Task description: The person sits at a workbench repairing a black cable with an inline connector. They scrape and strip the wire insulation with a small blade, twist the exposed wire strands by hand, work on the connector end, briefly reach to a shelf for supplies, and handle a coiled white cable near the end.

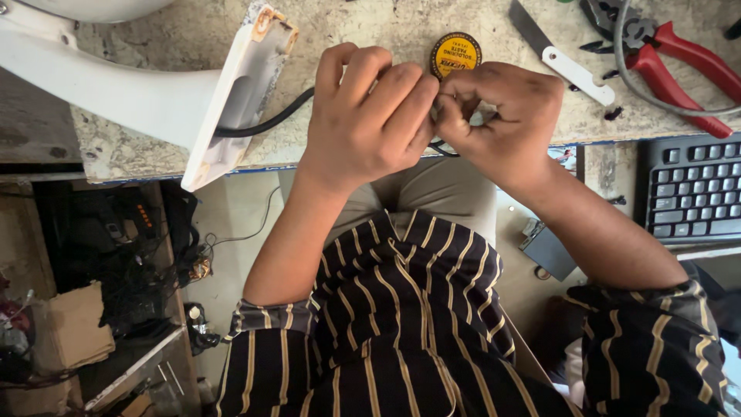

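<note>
My left hand [369, 116] and my right hand [502, 116] meet fingertip to fingertip over the edge of a stone-topped bench [139, 139]. Both pinch something small between them, most likely the end of a black cable [266, 123] that runs from under my left hand to a white bracket-like housing [231, 93]. My fingers hide the pinched part. Just behind my hands sits a small round yellow and black tin [455, 52].
Red-handled pliers [679, 66] and a white-handled blade [563, 58] lie at the back right of the bench. A black keyboard [691, 189] rests on a lower shelf at right. Cardboard, tangled wires and clutter fill the floor at left.
</note>
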Demonstrator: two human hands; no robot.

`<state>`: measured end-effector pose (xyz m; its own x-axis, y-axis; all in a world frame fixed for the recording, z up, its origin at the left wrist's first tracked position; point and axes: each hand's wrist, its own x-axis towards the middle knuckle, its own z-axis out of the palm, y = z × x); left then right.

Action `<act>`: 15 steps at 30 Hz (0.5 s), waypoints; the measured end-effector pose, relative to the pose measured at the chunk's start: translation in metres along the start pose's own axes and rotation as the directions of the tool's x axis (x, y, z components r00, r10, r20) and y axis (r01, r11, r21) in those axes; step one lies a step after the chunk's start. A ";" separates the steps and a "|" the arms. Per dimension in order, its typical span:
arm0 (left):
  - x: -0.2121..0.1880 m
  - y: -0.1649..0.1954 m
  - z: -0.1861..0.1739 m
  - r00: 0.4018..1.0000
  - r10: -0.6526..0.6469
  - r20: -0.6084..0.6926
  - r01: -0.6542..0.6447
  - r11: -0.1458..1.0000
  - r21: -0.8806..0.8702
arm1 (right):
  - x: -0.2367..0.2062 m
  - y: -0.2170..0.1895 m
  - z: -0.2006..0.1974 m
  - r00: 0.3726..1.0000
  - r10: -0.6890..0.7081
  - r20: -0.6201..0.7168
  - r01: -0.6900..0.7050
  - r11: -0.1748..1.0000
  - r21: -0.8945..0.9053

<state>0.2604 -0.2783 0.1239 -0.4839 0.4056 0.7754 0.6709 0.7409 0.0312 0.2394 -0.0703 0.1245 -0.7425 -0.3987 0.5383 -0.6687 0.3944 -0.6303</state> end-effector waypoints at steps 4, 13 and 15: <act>-0.002 0.001 0.003 1.000 0.020 -0.005 -0.020 0.999 0.044 | 0.000 0.002 0.000 1.000 0.007 0.000 -0.007 1.000 0.007; -0.003 0.004 0.007 0.995 0.091 0.030 -0.094 0.988 0.122 | -0.006 0.007 0.002 0.999 -0.043 -0.002 0.043 0.996 -0.073; -0.004 0.005 0.007 0.995 0.089 0.043 -0.094 0.987 0.133 | -0.007 0.008 0.004 0.998 -0.056 -0.015 0.054 0.993 -0.102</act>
<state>0.2619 -0.2725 0.1170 -0.4459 0.4929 0.7471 0.6326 0.7641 -0.1265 0.2398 -0.0680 0.1132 -0.7046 -0.4073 0.5810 -0.7082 0.4548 -0.5400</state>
